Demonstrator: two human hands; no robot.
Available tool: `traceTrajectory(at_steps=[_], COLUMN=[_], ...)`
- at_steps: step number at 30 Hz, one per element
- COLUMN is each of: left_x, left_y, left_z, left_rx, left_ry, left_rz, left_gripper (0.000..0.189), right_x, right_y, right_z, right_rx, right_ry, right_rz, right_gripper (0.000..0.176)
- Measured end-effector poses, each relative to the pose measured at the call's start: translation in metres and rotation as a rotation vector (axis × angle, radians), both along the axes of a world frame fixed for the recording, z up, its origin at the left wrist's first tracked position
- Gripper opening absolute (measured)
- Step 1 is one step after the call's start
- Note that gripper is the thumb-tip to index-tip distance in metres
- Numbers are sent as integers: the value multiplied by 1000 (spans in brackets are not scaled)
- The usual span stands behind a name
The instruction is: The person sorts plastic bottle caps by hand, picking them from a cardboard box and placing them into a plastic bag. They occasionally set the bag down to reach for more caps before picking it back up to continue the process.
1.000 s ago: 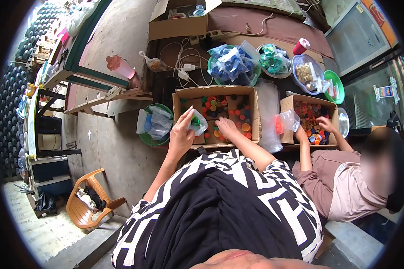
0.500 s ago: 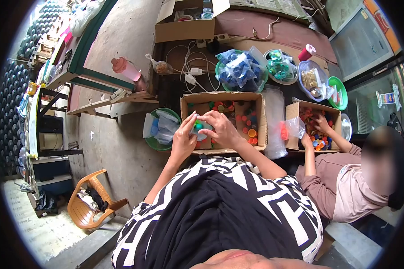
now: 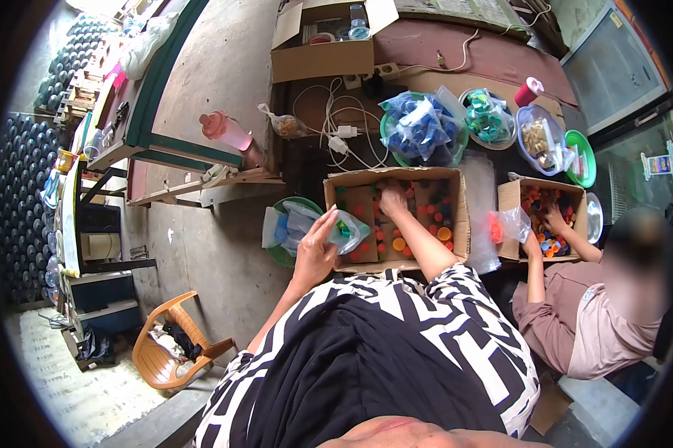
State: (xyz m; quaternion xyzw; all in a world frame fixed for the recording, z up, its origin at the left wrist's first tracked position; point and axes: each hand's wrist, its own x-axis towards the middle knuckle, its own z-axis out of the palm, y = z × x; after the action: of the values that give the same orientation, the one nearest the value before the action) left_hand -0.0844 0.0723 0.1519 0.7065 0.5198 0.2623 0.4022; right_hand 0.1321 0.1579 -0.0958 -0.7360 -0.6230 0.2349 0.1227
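My left hand (image 3: 317, 250) grips a clear plastic bag (image 3: 357, 236) at the left edge of a cardboard box (image 3: 460, 216). Green bottle caps (image 3: 343, 227) show through the plastic. Inside that box, toward its far side, my right hand (image 3: 393, 201) reaches down among loose bottle caps (image 3: 433, 213), mostly red, orange and dark. Its fingertips are hidden, so I cannot see what they hold.
At right a co-worker's hands are at a smaller cap-filled box (image 3: 510, 198), one with a plastic bag (image 3: 514, 224). A green basin (image 3: 284, 261) with bags stands left. Behind are blue bags (image 3: 422, 127), a bowl of green bags (image 3: 489, 119) and white cables (image 3: 344, 131).
My right hand has left the bag and gone into the box among the caps. My left hand keeps the bag, now held alone. The whole view has shifted slightly.
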Motion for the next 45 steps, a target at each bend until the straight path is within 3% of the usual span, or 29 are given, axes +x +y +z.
traceTrajectory(at_steps=[1, 4, 14, 17, 20, 22, 23, 25, 26, 28, 35, 38, 41, 45], left_x=[-2, -6, -1, 4, 7, 9, 10, 13, 15, 18, 32, 38, 38, 42], left_y=[1, 5, 29, 31, 30, 28, 27, 24, 23, 20, 13, 10, 5, -5], left_z=[-2, -9, -4, -2, -3, -2, -2, -3, -3, -3, -7, -5, -20, -18], left_rx=[-3, 5, 22, -7, 31, 5, 6, 48, 50, 36, 51, -24, 129, 58], left_ry=[6, -4, 47, 63, 61, 87, 85, 64, 61, 60, 36, 17, 8, -42], left_rz=[0, -28, -128, -151, -164, -169, -171, -174, -173, -171, -144, -93, -79, -21], left_gripper=[66, 66, 64, 64, 64, 64, 64, 64, 64, 63, 62, 61, 61, 63], right_x=[-4, -10, -8, -4, 13, 27, 30, 35, 37, 41, 16, 5, 3, 16], right_y=[0, 5, 7, 6, -5, -20, -24, -29, -34, -46, -76, -86, -91, -94], right_z=[-2, -12, 4, -17, -18, 6, 19, 46, 55, 71, 207, 230, 234, 229], right_rx=[112, 141, -27, -5, 19, 233, 234, -236, -233, 139, 591, 747, 583, 506], right_ry=[-63, -155, -304, -356, -328, -73, -76, 169, 166, 275, 757, 536, 265, 399], right_rz=[9, 15, 21, -13, -32, -15, -17, -264, -264, -224, -77, 189, 433, 452], right_gripper=[24, 24, 28, 29, 30, 37, 37, 41, 41, 31, 18, 18, 23, 23])
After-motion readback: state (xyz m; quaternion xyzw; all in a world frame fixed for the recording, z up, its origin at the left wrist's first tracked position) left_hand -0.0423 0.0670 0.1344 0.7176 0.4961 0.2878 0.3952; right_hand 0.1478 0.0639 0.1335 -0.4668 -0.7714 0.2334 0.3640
